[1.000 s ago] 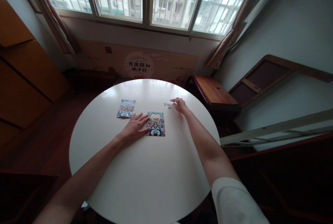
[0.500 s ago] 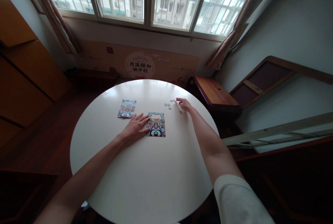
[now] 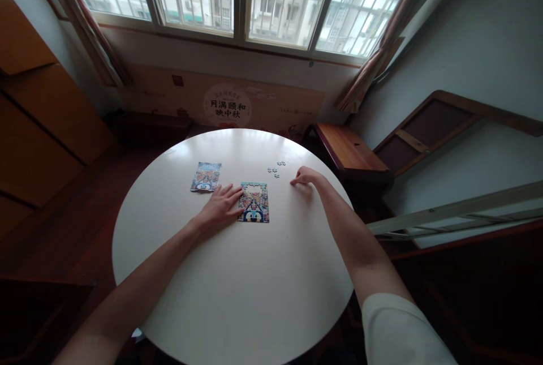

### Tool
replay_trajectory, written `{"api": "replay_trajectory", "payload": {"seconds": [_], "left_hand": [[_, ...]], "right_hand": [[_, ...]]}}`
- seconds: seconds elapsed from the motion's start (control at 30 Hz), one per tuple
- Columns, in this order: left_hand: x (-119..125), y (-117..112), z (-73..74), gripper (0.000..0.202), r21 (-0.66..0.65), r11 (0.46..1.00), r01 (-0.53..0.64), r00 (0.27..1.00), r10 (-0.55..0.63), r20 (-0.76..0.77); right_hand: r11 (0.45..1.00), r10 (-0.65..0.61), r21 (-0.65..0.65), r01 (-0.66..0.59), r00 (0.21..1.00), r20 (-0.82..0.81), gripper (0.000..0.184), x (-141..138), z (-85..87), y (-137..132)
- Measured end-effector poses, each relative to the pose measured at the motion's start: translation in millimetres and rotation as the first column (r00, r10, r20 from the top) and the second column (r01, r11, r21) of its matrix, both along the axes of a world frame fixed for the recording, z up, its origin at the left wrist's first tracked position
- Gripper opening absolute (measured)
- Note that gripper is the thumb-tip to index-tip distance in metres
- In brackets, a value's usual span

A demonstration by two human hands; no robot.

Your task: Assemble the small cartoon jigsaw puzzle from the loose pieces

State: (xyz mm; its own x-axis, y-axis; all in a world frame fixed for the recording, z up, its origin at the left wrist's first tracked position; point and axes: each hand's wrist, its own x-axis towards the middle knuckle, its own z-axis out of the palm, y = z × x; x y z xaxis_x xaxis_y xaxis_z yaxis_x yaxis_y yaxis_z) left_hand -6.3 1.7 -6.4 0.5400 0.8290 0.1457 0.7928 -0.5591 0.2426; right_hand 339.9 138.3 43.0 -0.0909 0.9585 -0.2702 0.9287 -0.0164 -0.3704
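1. the puzzle (image 3: pixel 254 207) lay flat on the round white worktop (image 3: pixel 237 297), somewhat toward its far edge, with a blue cartoon face at the end facing the near edge. a pale gap close to its far end showed where pieces were missing.
2. the left hand (image 3: pixel 218 205) lay palm down, opened flat with fingers spread and gripping nothing; it touched the puzzle's left side, probably to stop it sliding.
3. the right hand (image 3: pixel 306 175) was low over the worktop's right side, fingers curled in and pointing down. i could not tell whether its fingertips had hold of anything.
4. a few loose pieces (image 3: pixel 274 171) lay between the puzzle and the far right edge, likely spaced out so their shapes could be seen.
5. a packet (image 3: pixel 206 177) lay toward the far left edge, printed side up with a similar face, perhaps as a guide; the pale lettering across its top was too small to read.
6. beyond the far edge, a board (image 3: pixel 227 109) read "月满颐和 映中秋"; its smaller print was illegible.
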Motion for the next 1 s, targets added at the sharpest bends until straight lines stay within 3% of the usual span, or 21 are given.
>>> {"api": "replay_trajectory", "payload": {"seconds": [0.27,0.57,0.77,0.87,1.0], "left_hand": [[0.8,-0.3,1.5,0.065,-0.003,1.0,0.004,1.0,-0.004,0.011],[1.3,0.1,1.9,0.064,0.0,1.0,0.004,1.0,-0.004,0.009],[1.0,1.1,1.2,0.064,0.006,1.0,0.005,1.0,-0.005,0.008],[1.0,1.0,1.5,0.064,0.009,1.0,0.004,1.0,-0.004,0.006],[1.3,0.6,1.2,0.064,0.017,1.0,0.008,1.0,-0.008,0.008]], "right_hand": [[0.998,-0.036,-0.055,0.028,0.99,-0.135,0.017,-2.4,-14.4,-6.9],[0.997,-0.078,-0.018,0.076,0.958,-0.276,0.029,-10.9,-14.9,-21.6],[0.993,0.121,0.069,-0.101,0.896,-0.427,0.017,-57.7,-10.0,-33.3],[0.968,0.249,0.082,-0.237,0.867,-0.433,0.016,-87.5,-9.7,-38.7],[0.937,0.35,0.141,-0.32,0.847,-0.399,0.012,-118.5,-11.7,-45.7]]}}
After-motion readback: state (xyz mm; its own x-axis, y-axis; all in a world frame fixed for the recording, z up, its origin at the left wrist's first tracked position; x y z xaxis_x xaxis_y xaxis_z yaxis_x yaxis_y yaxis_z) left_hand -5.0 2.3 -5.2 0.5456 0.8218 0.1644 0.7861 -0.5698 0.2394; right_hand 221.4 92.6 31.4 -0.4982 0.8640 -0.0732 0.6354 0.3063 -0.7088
